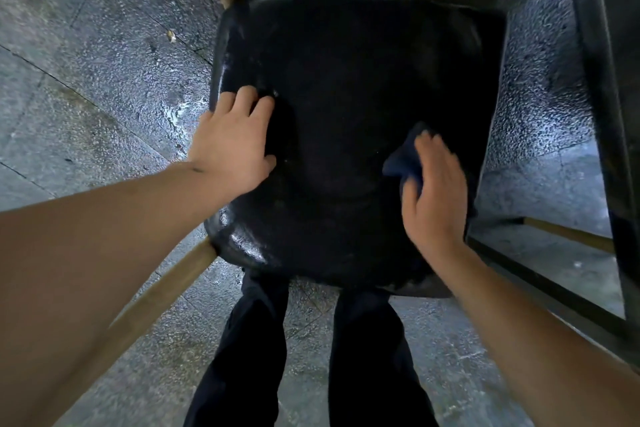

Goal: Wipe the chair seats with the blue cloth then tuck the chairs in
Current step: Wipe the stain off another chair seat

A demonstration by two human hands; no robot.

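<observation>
Pressing blue cloth [403, 163] under right hand [434, 191] — on chair seat [346, 114], right side

L hand [235, 139] flat, fingers [242, 100] spread, palm down; R hand [433, 187] palm down, fingers straight, slightly blurred. Both forearms reach fwd.

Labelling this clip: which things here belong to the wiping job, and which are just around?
Job: black chair seat; blue cloth under the right hand; left hand resting on the seat.
Around: wet stone floor; dark frame; floor scrap.
</observation>
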